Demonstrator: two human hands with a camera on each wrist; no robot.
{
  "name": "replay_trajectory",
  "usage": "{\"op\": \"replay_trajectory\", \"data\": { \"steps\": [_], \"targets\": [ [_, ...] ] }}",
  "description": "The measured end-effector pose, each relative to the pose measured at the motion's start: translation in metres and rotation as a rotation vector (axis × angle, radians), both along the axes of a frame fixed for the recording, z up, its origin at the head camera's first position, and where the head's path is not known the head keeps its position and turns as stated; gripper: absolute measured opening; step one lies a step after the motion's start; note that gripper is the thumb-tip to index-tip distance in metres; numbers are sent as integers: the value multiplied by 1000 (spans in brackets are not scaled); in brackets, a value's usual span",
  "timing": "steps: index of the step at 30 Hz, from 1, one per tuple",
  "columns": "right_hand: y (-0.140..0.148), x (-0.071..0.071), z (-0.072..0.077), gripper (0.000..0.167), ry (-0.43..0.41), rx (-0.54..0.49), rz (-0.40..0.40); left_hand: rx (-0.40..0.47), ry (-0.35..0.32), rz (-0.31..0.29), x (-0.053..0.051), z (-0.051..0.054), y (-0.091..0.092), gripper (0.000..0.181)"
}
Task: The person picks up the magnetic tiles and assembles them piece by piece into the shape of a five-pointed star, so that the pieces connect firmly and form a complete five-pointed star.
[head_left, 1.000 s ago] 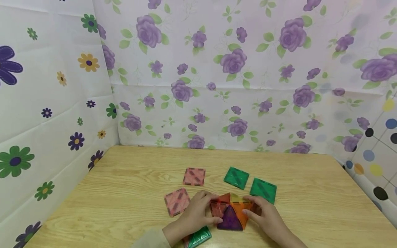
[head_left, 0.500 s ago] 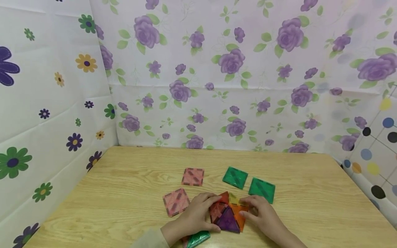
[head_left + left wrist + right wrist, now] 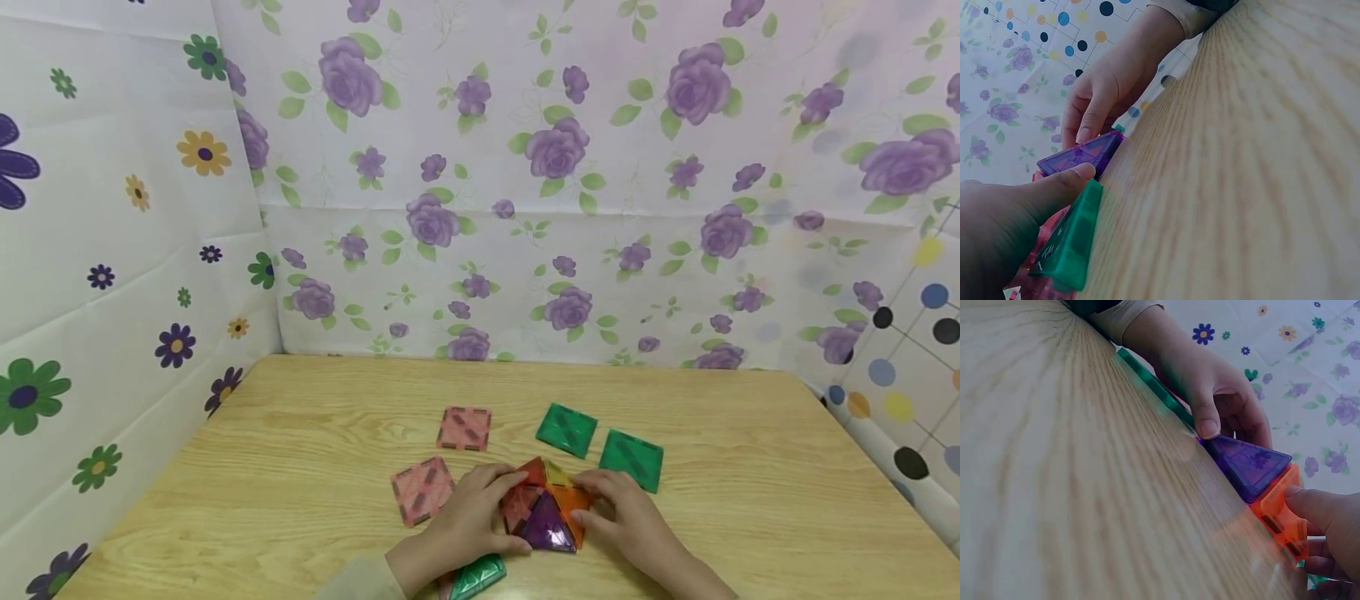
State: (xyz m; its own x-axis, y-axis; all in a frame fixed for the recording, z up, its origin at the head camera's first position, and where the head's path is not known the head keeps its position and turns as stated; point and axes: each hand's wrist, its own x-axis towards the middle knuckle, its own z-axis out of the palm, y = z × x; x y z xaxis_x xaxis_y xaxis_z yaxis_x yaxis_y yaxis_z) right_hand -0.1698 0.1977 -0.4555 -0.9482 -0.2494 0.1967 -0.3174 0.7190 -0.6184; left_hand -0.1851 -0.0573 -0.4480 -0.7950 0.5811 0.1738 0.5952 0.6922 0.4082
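Wooden tabletop (image 3: 315, 450), purple triangle (image 3: 547, 528), pointing away

Patterned sheets (image 3: 480, 179) around three sides of a table (image 3: 750, 475) suggest a makeshift booth.

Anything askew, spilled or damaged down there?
Nothing looks spilled or broken. The tile cluster is between the left hand and right hand; the pink squares and far green squares lie at differing angles, probably ordinary scatter. The near green piece is partly hidden, so I can't judge it.
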Motion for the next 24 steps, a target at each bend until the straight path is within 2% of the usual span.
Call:
{"op": "replay_trajectory", "data": {
  "steps": [10, 19, 24],
  "targets": [
    [-3, -4, 0, 43, 18, 8, -17, 17, 3, 21, -2, 0, -1, 84],
    [-7, -6, 0, 41, -5, -7, -43, 13, -34, 39, -4, 0, -2, 85],
    [-9, -7, 1, 41, 9, -10, -44, 22, -46, 45, -7, -1, -3, 83]
  ]
}}
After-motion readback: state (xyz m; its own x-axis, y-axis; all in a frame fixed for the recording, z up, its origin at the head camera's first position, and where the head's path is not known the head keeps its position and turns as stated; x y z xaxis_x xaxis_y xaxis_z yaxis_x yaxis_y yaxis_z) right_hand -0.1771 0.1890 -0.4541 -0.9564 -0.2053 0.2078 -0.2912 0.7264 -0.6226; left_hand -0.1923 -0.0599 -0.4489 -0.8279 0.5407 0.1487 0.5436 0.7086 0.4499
